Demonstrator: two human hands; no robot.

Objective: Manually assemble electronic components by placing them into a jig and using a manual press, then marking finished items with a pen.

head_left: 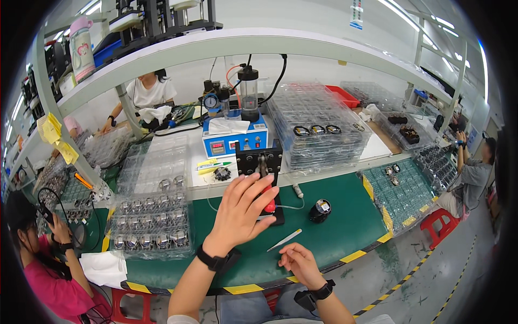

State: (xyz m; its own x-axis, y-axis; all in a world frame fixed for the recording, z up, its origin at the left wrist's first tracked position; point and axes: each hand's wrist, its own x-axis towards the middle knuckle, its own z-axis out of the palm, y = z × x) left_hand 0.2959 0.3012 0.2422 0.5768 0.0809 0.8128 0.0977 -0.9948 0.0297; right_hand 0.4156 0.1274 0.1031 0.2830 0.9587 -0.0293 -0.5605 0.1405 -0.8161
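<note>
Green mat (345,216) under both hands. Left hand (240,208) fingers spread wide, reaching onto red handle (269,204) of black press (261,164). Right hand (300,263) loosely curled, holding nothing, at table edge just beside white tweezers (285,240). Small black round part (320,209) right of press. Clear trays (151,227) at left hold rows of metal parts; stacked clear trays (318,127) behind hold three black rings.

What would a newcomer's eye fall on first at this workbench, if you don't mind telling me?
Most likely the left hand, raised mid-bench with fingers spread over the red handle of a small black press fixture. Close behind stands a blue control box with gauges and a clear cylinder. The right hand rests at the green bench's front edge, beside white tweezers.
</note>
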